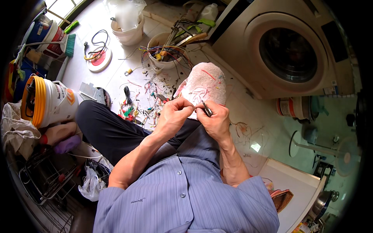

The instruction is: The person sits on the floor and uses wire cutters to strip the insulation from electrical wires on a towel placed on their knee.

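Both my hands meet over a pale pink cloth (205,82) with loose bits of coloured wire on it, draped across my leg. My left hand (173,115) is closed in a pinch, its fingertips nearly touching the other hand's; what it pinches is too small to make out. My right hand (216,123) is closed around a slim dark tool (207,109) that points up and away from me; its exact kind is unclear. Just beyond my left hand lies a red-handled tool, perhaps pliers (162,98), partly hidden.
Wire scraps and small connectors (149,91) litter the floor ahead. A white bucket of wires and tools (158,40) stands beyond, beside another white bucket (128,35). A front-loading washing machine (268,50) is at the far right; a bucket with yellow hose (60,101) is left.
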The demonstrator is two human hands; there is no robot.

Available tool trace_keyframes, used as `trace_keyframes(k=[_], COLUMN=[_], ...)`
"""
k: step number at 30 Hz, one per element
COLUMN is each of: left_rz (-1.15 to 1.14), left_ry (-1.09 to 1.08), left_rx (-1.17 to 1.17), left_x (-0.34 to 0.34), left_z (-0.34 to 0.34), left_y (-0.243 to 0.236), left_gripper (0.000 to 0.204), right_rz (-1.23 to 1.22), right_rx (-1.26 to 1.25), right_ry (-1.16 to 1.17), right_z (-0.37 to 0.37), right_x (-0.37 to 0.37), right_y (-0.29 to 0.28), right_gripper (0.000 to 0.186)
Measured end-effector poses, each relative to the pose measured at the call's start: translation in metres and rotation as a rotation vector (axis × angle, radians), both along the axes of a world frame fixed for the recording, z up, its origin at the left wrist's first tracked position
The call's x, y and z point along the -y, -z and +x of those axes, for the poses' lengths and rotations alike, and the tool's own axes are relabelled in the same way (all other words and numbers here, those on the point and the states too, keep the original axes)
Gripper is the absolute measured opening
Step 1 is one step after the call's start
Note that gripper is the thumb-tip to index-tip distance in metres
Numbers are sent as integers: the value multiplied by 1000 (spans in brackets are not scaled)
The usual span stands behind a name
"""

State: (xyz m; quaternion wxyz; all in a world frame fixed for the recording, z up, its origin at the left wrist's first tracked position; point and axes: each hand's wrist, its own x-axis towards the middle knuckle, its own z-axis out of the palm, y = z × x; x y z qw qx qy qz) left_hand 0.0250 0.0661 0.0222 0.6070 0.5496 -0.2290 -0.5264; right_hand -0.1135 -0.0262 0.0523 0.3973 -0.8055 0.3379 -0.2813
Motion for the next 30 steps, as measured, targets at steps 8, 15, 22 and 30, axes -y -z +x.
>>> trace_keyframes(k=[8,15,22,30], left_rz=[-2,5,-43,-31], left_ry=[-133,-136,-84,-149], left_rx=[-84,-313,-228,-32], left_x=[-7,-5,-7,-4], left_z=[-7,0,-3,-7], left_y=[6,6,4,-2], left_gripper=[7,9,9,10], right_rz=[-42,782,1222,391], right_rx=[5,188,652,291], right_ry=[178,59,118,-43], right_z=[-15,-31,-11,2], right_x=[15,22,11,30], right_y=[16,-6,23,-5], right_gripper=[7,18,21,10])
